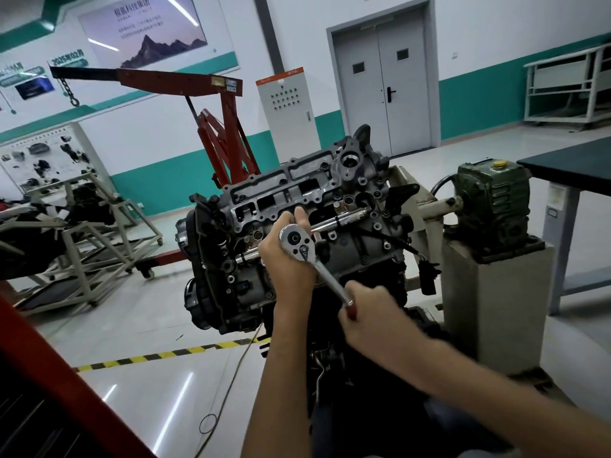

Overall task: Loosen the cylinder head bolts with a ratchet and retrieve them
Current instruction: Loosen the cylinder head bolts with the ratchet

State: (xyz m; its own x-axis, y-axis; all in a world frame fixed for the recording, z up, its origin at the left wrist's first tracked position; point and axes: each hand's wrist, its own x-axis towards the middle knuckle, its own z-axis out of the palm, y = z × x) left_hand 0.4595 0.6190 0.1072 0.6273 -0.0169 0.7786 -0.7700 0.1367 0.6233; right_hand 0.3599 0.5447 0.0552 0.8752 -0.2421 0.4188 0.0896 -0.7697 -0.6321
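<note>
Where I have the ratchet (325, 276): its round end sits over the top face of the cylinder head (297, 190), near the edge closest to me, and the shaft slants down to my right.
Left grip: my left hand (287, 262) is curled round the ratchet's round end from below, with one finger pointing up past it.
Right grip: my right hand (370, 312) is wrapped round the red handle at the shaft's low end; it is slightly blurred.
Bolt: hidden under the ratchet and my left hand, so I cannot tell how far out it is.
Cylinder head: grey and uncovered, tilted towards me on top of the engine (231, 276).
Engine: carried on a stand, with a green gearbox (492, 200) on a post to its right.
Behind: a red hoist (228, 127) by the wall and a grey double door (383, 87).
Right edge: a dark table (572, 163), well apart from the engine.
Floor: yellow-and-black tape (165, 353) running towards the engine's base.
</note>
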